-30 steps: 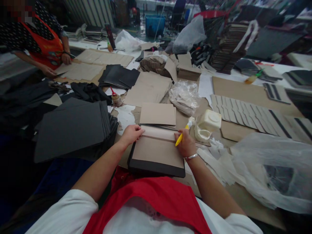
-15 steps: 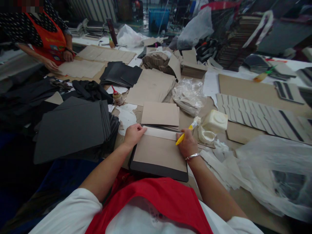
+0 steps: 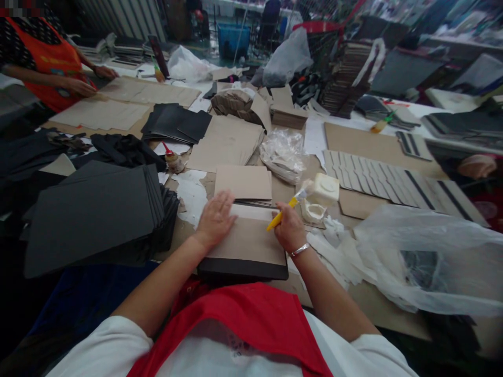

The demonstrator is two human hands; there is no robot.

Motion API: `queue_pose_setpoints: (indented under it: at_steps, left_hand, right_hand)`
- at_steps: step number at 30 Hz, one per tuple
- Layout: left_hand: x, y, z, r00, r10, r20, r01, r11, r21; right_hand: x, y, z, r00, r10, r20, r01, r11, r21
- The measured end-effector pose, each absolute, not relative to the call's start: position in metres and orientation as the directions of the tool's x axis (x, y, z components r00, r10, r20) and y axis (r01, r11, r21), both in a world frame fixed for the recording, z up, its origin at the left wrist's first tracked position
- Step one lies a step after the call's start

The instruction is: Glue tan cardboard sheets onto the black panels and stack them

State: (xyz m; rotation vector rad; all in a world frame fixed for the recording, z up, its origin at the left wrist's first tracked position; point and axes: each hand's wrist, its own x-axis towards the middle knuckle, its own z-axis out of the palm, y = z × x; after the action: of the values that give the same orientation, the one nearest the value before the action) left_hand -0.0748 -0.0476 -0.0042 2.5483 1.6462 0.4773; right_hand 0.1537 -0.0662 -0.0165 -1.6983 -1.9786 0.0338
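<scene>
Here we are at a crowded white desk (image 3: pixel 426 132), and brown board (image 3: pixel 365 141) covers part of its right side! On our left sits a thick pile of dark sheets (image 3: pixel 98 209); beyond it we spot black sheets (image 3: pixel 168 121), and right next to them, broad tan sheets (image 3: pixel 223 141). Mid-desk we find a crumpled clear bag (image 3: pixel 283 154); farther back, a tall bundle (image 3: pixel 340 84) stands.

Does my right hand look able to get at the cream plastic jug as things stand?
Probably yes: the jug stands just beyond your right hand, and nothing seems to block the way, though that hand already holds the yellow brush.
</scene>
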Motion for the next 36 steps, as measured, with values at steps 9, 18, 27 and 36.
queue_pose_setpoints:
  at_steps: [9, 18, 27, 36]
  left_hand:
    - [-0.109, -0.081, 0.013, 0.386, 0.922, -0.029, 0.921, -0.383, 0.078]
    - [-0.254, -0.134, 0.057, 0.057, 0.924, 0.377, 0.998, -0.048, -0.034]
    - [-0.302, -0.125, 0.071, 0.218, 0.972, 0.086, 0.976, -0.217, -0.017]
    - [-0.238, -0.156, 0.101, 0.376, 0.55, 0.746, 0.91, -0.37, -0.185]
  right_hand:
    - [0.176, -0.088, -0.024, -0.331, 0.906, 0.264, 0.893, 0.391, -0.222]
    - [0.173, -0.101, 0.001, -0.127, 0.9, 0.418, 0.878, 0.297, -0.374]
    - [0.092, -0.109, 0.039, -0.315, 0.854, 0.413, 0.656, 0.511, -0.556]
    - [0.1, -0.118, 0.046, -0.106, 0.985, 0.134, 0.209, 0.154, -0.966]
